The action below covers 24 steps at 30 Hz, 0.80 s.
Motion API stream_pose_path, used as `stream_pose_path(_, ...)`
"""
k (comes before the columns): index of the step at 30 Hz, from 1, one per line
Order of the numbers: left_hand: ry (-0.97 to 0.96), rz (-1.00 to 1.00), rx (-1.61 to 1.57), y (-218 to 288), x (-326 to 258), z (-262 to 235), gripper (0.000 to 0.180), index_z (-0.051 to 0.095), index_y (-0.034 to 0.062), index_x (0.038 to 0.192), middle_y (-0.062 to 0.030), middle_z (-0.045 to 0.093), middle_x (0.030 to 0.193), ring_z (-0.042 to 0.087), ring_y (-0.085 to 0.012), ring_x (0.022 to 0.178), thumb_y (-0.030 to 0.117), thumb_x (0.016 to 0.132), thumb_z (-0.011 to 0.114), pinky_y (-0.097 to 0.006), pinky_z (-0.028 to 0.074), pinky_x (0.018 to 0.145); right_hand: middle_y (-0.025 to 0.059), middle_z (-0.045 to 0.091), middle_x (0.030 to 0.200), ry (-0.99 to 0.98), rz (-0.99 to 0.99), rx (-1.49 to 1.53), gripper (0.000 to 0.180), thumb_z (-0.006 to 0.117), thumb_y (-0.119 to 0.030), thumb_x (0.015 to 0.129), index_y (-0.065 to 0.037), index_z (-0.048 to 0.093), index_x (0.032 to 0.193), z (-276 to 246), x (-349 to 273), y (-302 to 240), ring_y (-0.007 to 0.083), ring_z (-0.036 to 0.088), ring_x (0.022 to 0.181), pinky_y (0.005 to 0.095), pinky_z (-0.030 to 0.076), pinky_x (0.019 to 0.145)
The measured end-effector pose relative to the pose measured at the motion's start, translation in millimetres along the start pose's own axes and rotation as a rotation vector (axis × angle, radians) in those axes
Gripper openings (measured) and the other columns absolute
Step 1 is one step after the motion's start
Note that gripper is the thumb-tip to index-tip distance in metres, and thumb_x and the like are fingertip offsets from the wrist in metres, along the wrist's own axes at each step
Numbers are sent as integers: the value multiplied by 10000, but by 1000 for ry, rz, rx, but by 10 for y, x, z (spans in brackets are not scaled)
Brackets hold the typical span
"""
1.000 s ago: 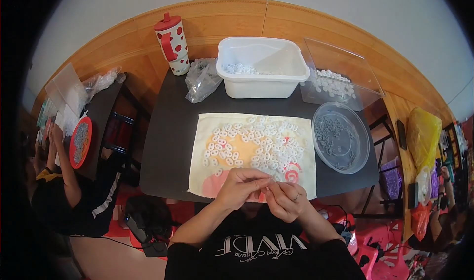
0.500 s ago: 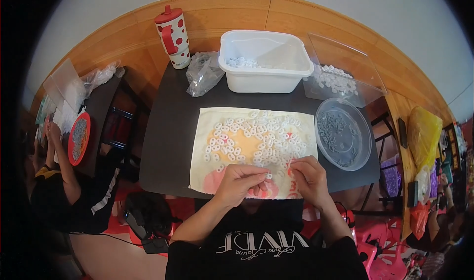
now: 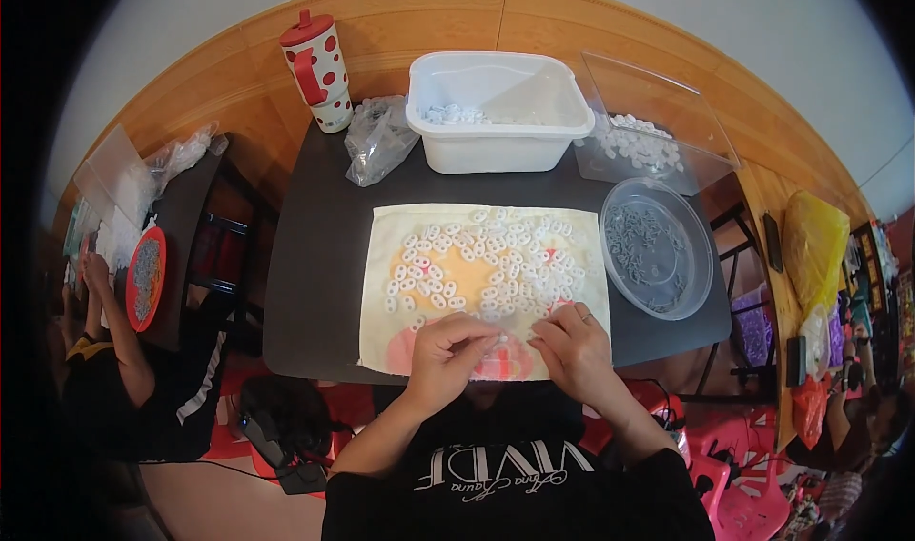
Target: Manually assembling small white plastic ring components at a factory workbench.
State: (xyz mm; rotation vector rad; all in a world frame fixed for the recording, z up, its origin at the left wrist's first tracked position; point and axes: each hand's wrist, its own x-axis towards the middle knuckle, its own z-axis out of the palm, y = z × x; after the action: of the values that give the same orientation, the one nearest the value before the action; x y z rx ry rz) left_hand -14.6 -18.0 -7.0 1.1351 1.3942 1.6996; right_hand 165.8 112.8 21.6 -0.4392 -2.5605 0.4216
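Above the near edge of a cream cloth (image 3: 381, 331), my left hand (image 3: 446, 355) pinches a small white plastic piece (image 3: 502, 338) between thumb and fingertips. Just to its right, my right hand (image 3: 572, 348) has its thumb and fingers pressed together; what they hold, if anything, is too small to make out. A ring shows on one of its fingers. Many small white oval plastic pieces with two holes (image 3: 489, 295) lie scattered over the cloth beyond both hands. Right of the cloth, a round see-through tub (image 3: 703, 288) holds many small grey parts (image 3: 640, 245).
A white basin (image 3: 491, 150) with white pieces stands at the back, beside a plastic bag (image 3: 381, 141) and a spotted tumbler (image 3: 319, 79). An open see-through box (image 3: 701, 164) holds white round pieces (image 3: 640, 145). At left, another person works by a red tray (image 3: 133, 288).
My right hand has moved left, closer to my left hand, and its fingertips now point toward the piece in my left hand. The whole view has shifted slightly.
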Motion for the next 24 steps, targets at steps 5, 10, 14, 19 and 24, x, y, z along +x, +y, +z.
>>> stream_pose_path(5, -37, -106, -54, 22, -24, 16, 139, 724, -20, 1023, -45, 691, 888, 602, -71, 744, -48, 900, 667, -216, 475, 648, 125, 630, 860, 67, -25, 140, 146, 734, 22, 776, -8, 671, 905, 101, -63, 56, 305, 614, 777, 369, 494, 691)
stream_pose_path(10, -101, -210, -137, 48, -39, 15, 216, 695, -18, 1119, -35, 694, 938, 608, -59, 784, -53, 910, 653, -207, 491, 680, 41, 647, 899, 137, 437, 870, 115, 647, 92, 893, 31, 680, 985, 31, -21, 61, 96, 580, 819, 243, 448, 725)
stream_pose_path(14, -110, -192, -187, 24, -47, 77, 301, 655, -18, 1207, -31, 687, 953, 609, -62, 806, -66, 911, 639, -212, 494, 712, 54, 646, 922, 127, 359, 960, 150, 643, 93, 895, 28, 691, 1022, 23, 123, -43, 109, 583, 848, 242, 445, 743)
stream_pose_path(19, -111, -148, -212, 6, -48, 95, 358, 626, -15, 1261, -41, 685, 958, 614, -70, 831, -76, 908, 633, -221, 499, 743, 56, 646, 932, 105, 297, 969, 163, 647, 80, 901, 16, 696, 1043, 125, 122, -45, 119, 574, 853, 245, 438, 743)
stream_pose_path(24, -111, -128, -233, 14, -53, 97, 414, 592, -5, 1318, -44, 680, 962, 620, -81, 849, -86, 913, 618, -236, 506, 754, 58, 649, 906, 104, 283, 943, 150, 660, 76, 895, 11, 700, 1025, 126, 134, -68, 123, 569, 829, 253, 431, 724)
